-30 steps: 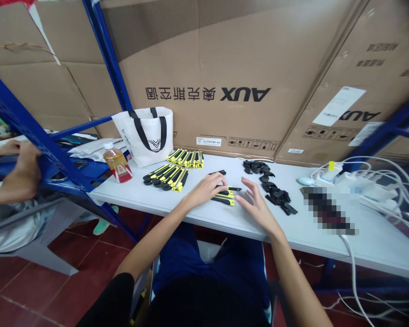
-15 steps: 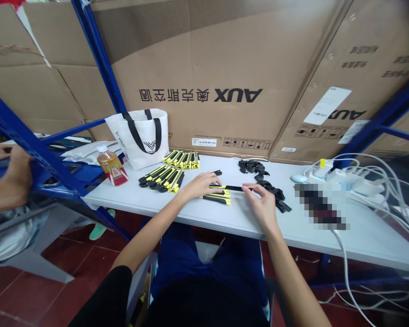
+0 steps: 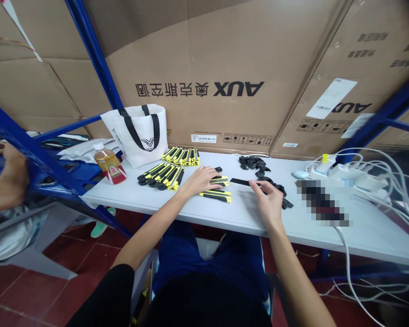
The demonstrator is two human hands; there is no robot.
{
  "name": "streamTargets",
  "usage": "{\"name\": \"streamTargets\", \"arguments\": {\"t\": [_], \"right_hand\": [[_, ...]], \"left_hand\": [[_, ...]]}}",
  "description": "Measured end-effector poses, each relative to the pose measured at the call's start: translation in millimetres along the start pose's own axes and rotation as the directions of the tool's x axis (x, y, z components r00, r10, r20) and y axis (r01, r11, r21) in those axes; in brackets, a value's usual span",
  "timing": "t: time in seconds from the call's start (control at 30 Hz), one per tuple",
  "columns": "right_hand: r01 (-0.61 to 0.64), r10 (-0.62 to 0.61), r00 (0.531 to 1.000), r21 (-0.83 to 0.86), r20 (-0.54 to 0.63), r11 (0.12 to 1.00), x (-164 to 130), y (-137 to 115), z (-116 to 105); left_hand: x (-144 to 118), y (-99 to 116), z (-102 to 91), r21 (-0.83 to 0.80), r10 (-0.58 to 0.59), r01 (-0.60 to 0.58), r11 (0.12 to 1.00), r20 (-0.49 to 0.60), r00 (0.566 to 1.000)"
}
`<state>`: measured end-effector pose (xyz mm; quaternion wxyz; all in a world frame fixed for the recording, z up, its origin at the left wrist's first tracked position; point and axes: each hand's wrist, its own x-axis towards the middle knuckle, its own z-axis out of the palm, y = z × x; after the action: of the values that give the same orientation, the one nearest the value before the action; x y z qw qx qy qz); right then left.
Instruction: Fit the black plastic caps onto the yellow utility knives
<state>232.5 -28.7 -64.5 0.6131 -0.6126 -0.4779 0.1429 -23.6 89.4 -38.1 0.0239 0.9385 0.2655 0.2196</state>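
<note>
At frame centre on the bench [image 3: 204, 213], the right hand [image 3: 269, 204] is pinching a black strip [image 3: 240, 181] in its fingers while the left hand [image 3: 201, 179] is lying spread over a knife [image 3: 220, 180]; the strip, held only at one end, is at risk of slipping or snagging.

You have a tote bag [image 3: 139, 134] and bottle [image 3: 106, 161] at the surface's [image 3: 245, 218] left end, cables [image 3: 368, 175] right, cardboard boxes [image 3: 207, 68] behind.
</note>
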Motion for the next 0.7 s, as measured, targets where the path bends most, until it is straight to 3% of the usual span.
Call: {"name": "streamTargets", "arguments": {"t": [0.17, 0.37, 0.5, 0.7], "right_hand": [[-0.023, 0.022, 0.999, 0.041, 0.032, 0.999, -1, -2, 1], [-0.007, 0.005, 0.999, 0.042, 0.05, 0.999, -2, -3, 1], [0.007, -0.006, 0.99, -0.003, 0.138, 1.0, -3, -6, 3], [0.279, -0.236, 0.927, -0.118, 0.293, 0.953, -12, -16, 11]], "left_hand": [[-6, 4, 1.2, -0.024, 0.073, -0.076, 0.997, -0.112, 0.991], [-6, 4, 1.7, -0.017, 0.12, -0.125, 0.992, -0.166, 0.979], [-7, 3, 2.6, 0.011, 0.172, -0.173, 0.985, -0.18, 0.968], [-9, 8, 7.2, 0.056, 0.248, -0.242, 0.969, -0.159, 0.956]]}}
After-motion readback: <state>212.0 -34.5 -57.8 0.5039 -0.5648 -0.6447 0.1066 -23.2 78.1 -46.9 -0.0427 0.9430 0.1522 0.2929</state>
